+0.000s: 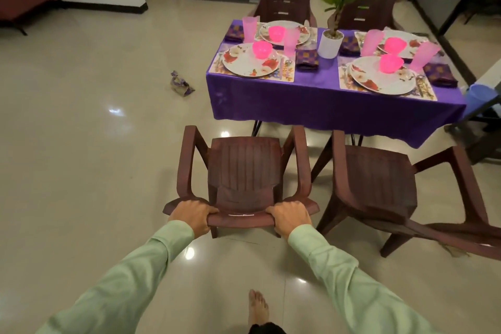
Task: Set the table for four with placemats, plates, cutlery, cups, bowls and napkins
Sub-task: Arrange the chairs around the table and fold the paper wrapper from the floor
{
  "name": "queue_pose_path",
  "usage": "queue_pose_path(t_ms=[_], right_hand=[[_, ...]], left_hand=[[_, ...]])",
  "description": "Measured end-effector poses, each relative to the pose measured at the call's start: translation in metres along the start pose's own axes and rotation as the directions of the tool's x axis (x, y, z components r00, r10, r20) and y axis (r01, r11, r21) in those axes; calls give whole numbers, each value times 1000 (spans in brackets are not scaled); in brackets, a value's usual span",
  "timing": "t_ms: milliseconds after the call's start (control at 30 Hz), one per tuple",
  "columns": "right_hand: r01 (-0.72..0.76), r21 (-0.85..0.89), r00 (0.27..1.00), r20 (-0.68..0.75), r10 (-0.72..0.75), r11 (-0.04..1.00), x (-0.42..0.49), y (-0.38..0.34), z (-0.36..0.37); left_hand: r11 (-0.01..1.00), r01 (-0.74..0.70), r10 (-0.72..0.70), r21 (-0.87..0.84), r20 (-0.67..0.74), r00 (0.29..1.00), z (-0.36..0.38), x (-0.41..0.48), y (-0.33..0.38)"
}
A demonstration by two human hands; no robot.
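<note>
Gripping a chair (245, 171) back short of the table (325, 95), left hand (191, 215) and right hand (290, 217) curl round it; four places there look fully laid.

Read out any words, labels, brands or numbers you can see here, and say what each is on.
No readable text anywhere in this view.
The crumpled purple and brown scrap on the floor: any print is too blurred to read.
The white flowered plates: pictures only, no words.
The brown plastic armchair gripped by the left hand and right hand: no label shows.
</note>
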State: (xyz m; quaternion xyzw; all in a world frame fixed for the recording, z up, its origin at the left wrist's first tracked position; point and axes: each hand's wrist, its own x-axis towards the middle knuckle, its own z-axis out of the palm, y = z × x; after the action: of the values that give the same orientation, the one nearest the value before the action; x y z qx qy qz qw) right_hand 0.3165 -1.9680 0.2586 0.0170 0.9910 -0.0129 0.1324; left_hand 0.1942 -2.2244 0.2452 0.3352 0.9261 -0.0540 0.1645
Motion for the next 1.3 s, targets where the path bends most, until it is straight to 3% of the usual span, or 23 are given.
queue_pose_path(t_ms=[333, 900, 1167, 1300], right_hand=[[-98, -9, 995, 12, 98, 995, 29, -5, -6], [-221, -7, 972, 79, 221, 975, 11, -36, -16], [-189, -31, 972, 138, 191, 982, 12, -37, -24], [-105, 135, 959, 277, 64, 985, 15, -27, -30]], left_hand=[[995, -100, 100, 7, -15, 995, -14, 39, -26], [986, -160, 160, 48, 21, 987, -24, 19, -29], [978, -208, 206, 24, 41, 978, -29, 20, -32], [969, -237, 243, -70, 80, 967, -37, 16, -35]])
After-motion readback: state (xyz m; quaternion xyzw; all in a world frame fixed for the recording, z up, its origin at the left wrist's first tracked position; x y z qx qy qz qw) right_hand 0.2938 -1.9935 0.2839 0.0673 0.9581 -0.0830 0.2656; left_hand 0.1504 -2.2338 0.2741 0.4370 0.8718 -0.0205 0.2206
